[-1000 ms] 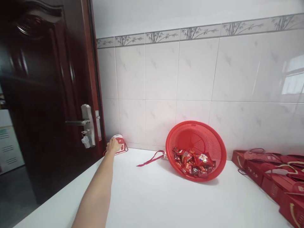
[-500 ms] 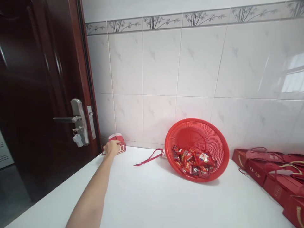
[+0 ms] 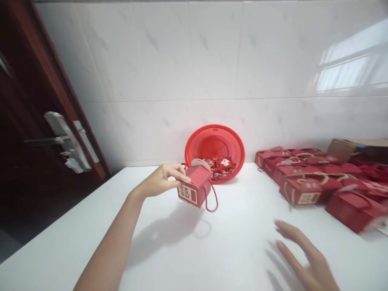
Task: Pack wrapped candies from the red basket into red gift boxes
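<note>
My left hand (image 3: 171,178) grips a small red gift box (image 3: 198,186) by its near left side and holds it above the white table. The box has a pale double-happiness print on its end and a red cord handle hanging at its right. Behind it a red plastic basket (image 3: 214,128) leans back against the wall with wrapped sweets (image 3: 222,165) in it; the box covers part of its lower rim. Low on the right, my right hand (image 3: 306,254) hovers over the table, thumb and fingers apart, nothing in it.
Several red gift boxes (image 3: 306,190) stand in rows at the right, with a brown cardboard box (image 3: 342,149) behind them. White tiles (image 3: 157,81) line the back of the table (image 3: 236,250). A dark red door (image 3: 27,161) with a metal handle is at the left.
My left hand has lifted the red gift box from the far left corner and brought it rightward and nearer. My right hand has come into view. The camera has turned right and down.
</note>
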### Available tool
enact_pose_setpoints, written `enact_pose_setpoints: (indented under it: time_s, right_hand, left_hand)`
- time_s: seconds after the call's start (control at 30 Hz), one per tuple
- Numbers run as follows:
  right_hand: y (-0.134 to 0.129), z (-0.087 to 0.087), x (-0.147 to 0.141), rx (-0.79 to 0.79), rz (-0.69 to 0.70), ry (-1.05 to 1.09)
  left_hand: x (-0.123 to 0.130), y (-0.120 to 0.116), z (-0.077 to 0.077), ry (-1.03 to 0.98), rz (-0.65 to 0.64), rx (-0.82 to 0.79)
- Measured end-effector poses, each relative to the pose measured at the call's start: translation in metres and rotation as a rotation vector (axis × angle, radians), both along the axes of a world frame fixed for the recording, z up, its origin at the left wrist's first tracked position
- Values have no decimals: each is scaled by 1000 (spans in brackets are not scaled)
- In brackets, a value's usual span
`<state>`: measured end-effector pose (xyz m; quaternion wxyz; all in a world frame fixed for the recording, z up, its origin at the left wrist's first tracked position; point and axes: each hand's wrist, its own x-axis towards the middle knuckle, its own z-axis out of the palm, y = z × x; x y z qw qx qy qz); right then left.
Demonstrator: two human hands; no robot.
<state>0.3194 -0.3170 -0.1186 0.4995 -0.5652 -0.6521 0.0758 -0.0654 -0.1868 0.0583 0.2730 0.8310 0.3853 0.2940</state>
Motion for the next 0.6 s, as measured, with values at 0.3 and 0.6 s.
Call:
enact_pose_setpoints:
  time_s: [0.3,0.6]
  right_hand:
    - [79,86,-72,41,513,-220]
    - [98,66,-80,-50,583,-73]
  left_hand:
    - [101,-60,-56,408,-151,325]
    - [99,-45,-45,285,-112,33]
